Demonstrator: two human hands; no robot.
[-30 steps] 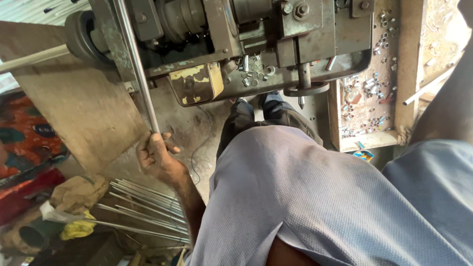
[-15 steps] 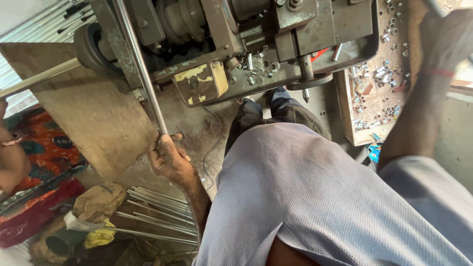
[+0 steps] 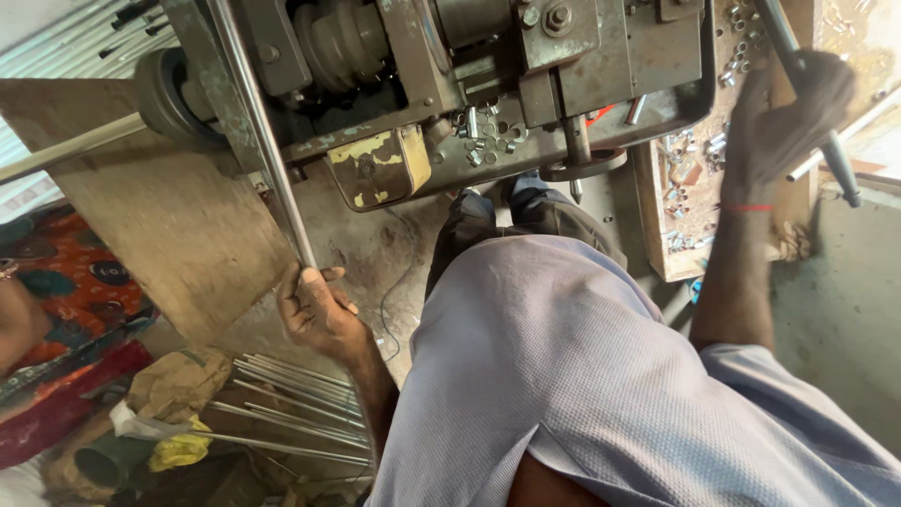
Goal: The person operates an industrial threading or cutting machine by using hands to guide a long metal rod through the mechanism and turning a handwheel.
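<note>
The left hand [image 3: 314, 310] grips the lower end of a long steel rod [image 3: 258, 131] running up past the machine [image 3: 488, 84], while the right hand [image 3: 784, 122] clasps a lever handle [image 3: 807, 103] at its right edge.

Bare floor [image 3: 375, 235] lies open between wooden board [image 3: 169, 225] and machine [image 3: 450, 84].

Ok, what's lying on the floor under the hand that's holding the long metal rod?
Below the left hand gripping the rod lies a bundle of thin metal rods beside crumpled rags. The forearm and shirt hide their right-hand ends.
</note>
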